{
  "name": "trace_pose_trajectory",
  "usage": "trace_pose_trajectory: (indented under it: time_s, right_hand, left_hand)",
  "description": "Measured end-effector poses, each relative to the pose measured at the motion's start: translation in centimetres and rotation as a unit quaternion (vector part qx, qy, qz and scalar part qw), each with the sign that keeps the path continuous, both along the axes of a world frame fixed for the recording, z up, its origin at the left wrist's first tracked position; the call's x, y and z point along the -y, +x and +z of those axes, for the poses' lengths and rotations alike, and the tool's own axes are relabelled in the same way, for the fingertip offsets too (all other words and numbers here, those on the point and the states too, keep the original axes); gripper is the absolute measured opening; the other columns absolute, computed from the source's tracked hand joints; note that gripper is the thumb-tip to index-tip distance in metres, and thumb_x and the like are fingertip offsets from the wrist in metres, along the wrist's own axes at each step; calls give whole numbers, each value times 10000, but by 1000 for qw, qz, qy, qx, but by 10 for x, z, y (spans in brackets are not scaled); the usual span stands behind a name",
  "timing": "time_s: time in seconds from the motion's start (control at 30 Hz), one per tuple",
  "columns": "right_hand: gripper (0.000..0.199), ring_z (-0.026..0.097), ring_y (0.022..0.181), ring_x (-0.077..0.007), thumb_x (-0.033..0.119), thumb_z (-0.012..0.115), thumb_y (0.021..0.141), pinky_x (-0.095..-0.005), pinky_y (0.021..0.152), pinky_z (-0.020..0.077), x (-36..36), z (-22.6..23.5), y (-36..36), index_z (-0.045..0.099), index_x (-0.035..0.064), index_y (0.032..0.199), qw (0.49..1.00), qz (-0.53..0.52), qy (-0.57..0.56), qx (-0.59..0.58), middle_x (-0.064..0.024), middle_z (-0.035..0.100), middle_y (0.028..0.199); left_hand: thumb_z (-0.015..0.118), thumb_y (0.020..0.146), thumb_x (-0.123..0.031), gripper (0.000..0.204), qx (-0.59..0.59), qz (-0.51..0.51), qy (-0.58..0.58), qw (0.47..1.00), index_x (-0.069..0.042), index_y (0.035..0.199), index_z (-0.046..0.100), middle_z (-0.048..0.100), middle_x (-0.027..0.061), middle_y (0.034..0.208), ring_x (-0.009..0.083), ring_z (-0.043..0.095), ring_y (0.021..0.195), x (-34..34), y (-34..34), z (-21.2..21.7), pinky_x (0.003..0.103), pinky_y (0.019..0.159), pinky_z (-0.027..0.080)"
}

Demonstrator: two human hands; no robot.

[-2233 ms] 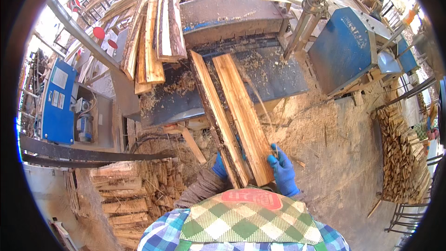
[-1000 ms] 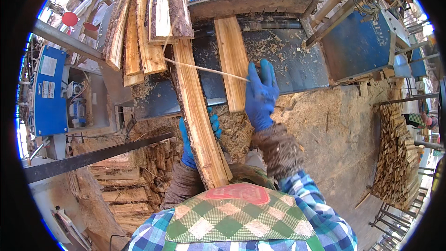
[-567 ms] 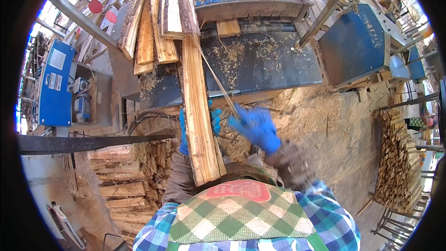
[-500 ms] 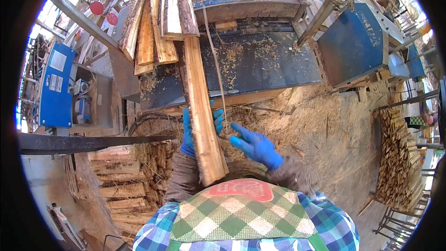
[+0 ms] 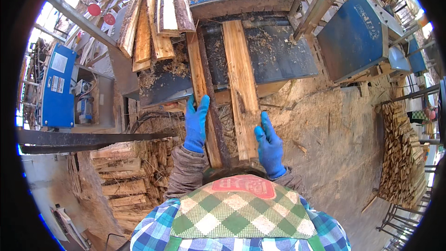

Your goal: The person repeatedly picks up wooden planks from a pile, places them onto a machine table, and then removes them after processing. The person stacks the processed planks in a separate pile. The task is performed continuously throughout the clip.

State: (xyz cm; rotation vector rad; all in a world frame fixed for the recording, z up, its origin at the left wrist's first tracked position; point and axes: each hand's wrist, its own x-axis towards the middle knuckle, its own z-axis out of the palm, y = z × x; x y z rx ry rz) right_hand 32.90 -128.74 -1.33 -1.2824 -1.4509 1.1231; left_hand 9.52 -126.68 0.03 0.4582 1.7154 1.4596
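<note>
Two long rough boards lie side by side, pointing away from me, their far ends on the dark metal machine bed point(image 5: 283, 60). On the left is the narrow bark-edged board point(image 5: 199, 69); my left hand point(image 5: 195, 123), in a blue glove, grips its left edge, thumb on top. The wider, pale board point(image 5: 242, 79) lies to the right, with a dark knot partway along. My blue-gloved right hand point(image 5: 272, 146) is at its right edge near the close end, thumb against the wood, other fingers partly hidden. Both near ends reach close to my checked apron point(image 5: 237, 209).
Several bark-edged planks point(image 5: 169, 4) are stacked at the far left of the bed. A blue control box point(image 5: 58, 83) stands left, a blue machine housing point(image 5: 353, 39) right. A dark metal bar point(image 5: 97, 139) juts in from the left. Piled wood strips point(image 5: 402, 153) stand right.
One board lay before me in my left hand; now two lie apart side by side. My right hand has moved from open air to the right board's edge.
</note>
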Motion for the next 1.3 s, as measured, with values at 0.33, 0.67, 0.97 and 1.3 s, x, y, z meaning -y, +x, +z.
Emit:
trace_pose_trajectory:
  time_s: [0.33, 0.67, 0.97, 1.3]
  right_hand:
    - [449, 562, 782, -75, 125, 598, 1036, -255, 727, 507, -61, -14, 7, 532, 79, 1478, 998, -19, -23, -56, -76, 718, 1110]
    - [332, 636, 1055, -363, 104, 623, 993, -438, 875, 545, -152, -11, -29, 635, 14, 1312, 946, -63, 262, 181, -226, 610, 1271]
    - [383, 622, 1104, -374, 276, 577, 1015, -454, 961, 501, -280, -3, -93, 646, 43, 1312, 954, -202, 131, 182, -221, 646, 1194]
    - [485, 593, 1207, -222, 297, 658, 1001, -361, 1010, 497, -172, -2, -61, 587, 8, 1384, 994, 71, 53, -68, -164, 610, 1354]
  left_hand:
    - [713, 966, -334, 738, -69, -40, -6, 997, -99, 1565, 351, 387, 161, 1558, 338, 452, 1389, -5, -10, -12, 501, 1165, 426]
    - [702, 982, -279, 724, -48, -14, 12, 999, -81, 1575, 338, 398, 150, 1564, 299, 454, 1388, -4, -6, -20, 429, 1147, 431]
    - [713, 969, -323, 774, -72, -22, -19, 997, -60, 1579, 316, 395, 179, 1558, 331, 426, 1407, -9, -4, -18, 463, 1137, 443]
    - [727, 965, -286, 793, -24, -41, 57, 997, -38, 1584, 299, 497, 148, 1458, 249, 559, 1245, 0, -17, -34, 372, 1003, 529]
